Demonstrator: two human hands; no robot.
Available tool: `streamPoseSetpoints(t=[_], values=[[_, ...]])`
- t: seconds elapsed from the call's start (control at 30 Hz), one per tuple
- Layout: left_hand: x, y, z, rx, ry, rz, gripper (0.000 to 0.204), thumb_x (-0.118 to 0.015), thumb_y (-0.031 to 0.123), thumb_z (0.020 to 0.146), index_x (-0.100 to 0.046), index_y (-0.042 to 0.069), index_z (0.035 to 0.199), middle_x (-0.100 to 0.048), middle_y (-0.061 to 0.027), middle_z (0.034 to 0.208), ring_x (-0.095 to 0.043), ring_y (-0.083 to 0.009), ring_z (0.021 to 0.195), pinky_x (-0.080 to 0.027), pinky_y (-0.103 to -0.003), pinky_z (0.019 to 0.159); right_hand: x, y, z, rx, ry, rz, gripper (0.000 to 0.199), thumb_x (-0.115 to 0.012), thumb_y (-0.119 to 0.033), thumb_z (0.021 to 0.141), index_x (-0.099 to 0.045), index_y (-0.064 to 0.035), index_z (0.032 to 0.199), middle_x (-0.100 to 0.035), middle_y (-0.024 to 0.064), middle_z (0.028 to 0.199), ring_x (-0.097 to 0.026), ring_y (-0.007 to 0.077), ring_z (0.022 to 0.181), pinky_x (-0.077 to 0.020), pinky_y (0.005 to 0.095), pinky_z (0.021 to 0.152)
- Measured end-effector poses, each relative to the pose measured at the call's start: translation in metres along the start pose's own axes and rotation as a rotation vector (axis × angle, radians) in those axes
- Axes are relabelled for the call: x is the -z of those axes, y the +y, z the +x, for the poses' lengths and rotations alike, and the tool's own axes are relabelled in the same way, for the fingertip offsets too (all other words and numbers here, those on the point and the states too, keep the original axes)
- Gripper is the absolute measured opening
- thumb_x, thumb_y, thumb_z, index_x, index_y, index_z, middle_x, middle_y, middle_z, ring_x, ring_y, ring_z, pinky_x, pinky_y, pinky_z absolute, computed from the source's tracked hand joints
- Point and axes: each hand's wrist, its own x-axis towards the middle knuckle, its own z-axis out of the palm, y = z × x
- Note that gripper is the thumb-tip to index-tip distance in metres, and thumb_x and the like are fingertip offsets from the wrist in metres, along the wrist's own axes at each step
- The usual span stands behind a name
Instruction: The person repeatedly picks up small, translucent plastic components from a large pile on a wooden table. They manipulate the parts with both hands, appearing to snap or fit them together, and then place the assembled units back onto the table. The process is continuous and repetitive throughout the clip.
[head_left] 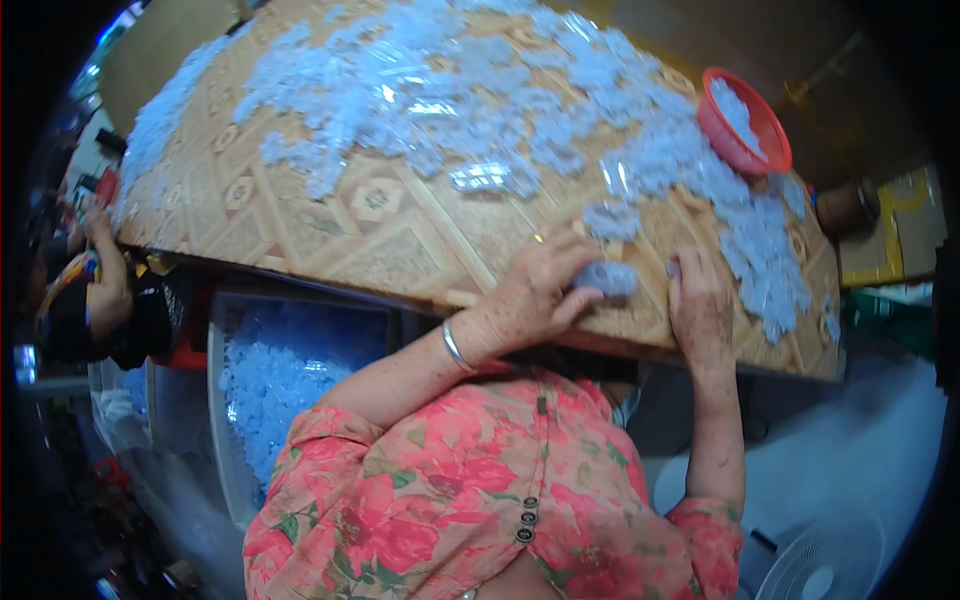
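Near the front edge of the patterned table, my left hand (545, 285) pinches a small, clear bluish plastic piece (612, 280) between thumb and fingers. To its right, my right hand (702, 305) has its fingers curled down at the tabletop. A tiny bluish bit shows by its fingertips; its kind is too small to make out. Just beyond the held piece lies a similar clear plastic piece (612, 219). A broad spread of such clear pieces (450, 110) covers the far part of the table, and more of them run down the right side.
A red plastic bowl (715, 128) with clear pieces inside stands at the far right. Below the table's left edge is a pale bin (216, 400) full of similar pieces. Another person's arm (108, 265) shows at far left. A fan (820, 565) stands lower right.
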Motion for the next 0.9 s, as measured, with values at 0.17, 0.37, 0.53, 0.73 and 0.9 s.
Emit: streamPoseSetpoints(t=[0.17, 0.37, 0.53, 0.73, 0.9], values=[[0.001, 0.001, 0.001, 0.019, -0.013, 0.026, 0.038, -0.078, 0.007, 0.075, -0.065, 0.002, 0.11, -0.067, -0.0161, 0.106, -0.063, -0.0355, 0.096, -0.05, -0.042, 0.085, 0.022, -0.005, -0.003, -0.019, -0.052, 0.099, 0.033, -0.059, 0.004, 0.08, -0.056, -0.002, 0.113, -0.058, 0.019, 0.106, -0.061, 0.0397, 0.097, -0.0491, 0.0477, 0.085], [-0.001, 0.001, 0.001, 0.008, -0.019, 0.056, 0.039, -0.079, 0.009, 0.075, -0.066, 0.003, 0.111, -0.068, -0.0157, 0.11, -0.064, -0.0349, 0.101, -0.05, -0.042, 0.088, 0.021, -0.007, -0.005, -0.189, -0.09, 0.192, 0.03, -0.063, -0.002, 0.085, -0.06, 0.0002, 0.114, -0.061, 0.0178, 0.107, -0.063, 0.0356, 0.094, -0.05, 0.0438, 0.086], [0.0, 0.001, 0.0, 0.019, -0.013, 0.072, 0.039, -0.079, 0.012, 0.076, -0.066, 0.002, 0.111, -0.067, -0.0155, 0.112, -0.064, -0.035, 0.103, -0.051, -0.042, 0.089, 0.015, -0.006, -0.005, -0.233, -0.064, 0.248, 0.019, -0.07, -0.008, 0.086, -0.066, -0.0001, 0.103, -0.064, 0.0139, 0.1, -0.064, 0.0275, 0.077, -0.0518, 0.0383, 0.073], [-0.001, -0.001, -0.002, 0.041, -0.009, 0.027, 0.04, -0.08, 0.012, 0.076, -0.066, 0.002, 0.112, -0.066, -0.0161, 0.112, -0.063, -0.0353, 0.102, -0.052, -0.042, 0.086, 0.018, -0.062, 0.003, 0.066, 0.119, 0.546, 0.024, -0.074, -0.002, 0.082, -0.068, -0.0038, 0.105, -0.066, 0.009, 0.103, -0.064, 0.021, 0.075, -0.0526, 0.0342, 0.066], [0.0, 0.0, -0.001, 0.033, 0.003, 0.007, 0.039, -0.08, 0.013, 0.077, -0.066, 0.001, 0.111, -0.066, -0.0168, 0.112, -0.063, -0.035, 0.1, -0.053, -0.041, 0.083, 0.012, -0.069, 0.009, 0.088, 0.177, 0.513, 0.026, -0.073, 0.0, 0.083, -0.069, -0.0048, 0.107, -0.066, 0.009, 0.103, -0.065, 0.0193, 0.073, -0.053, 0.0304, 0.06]])
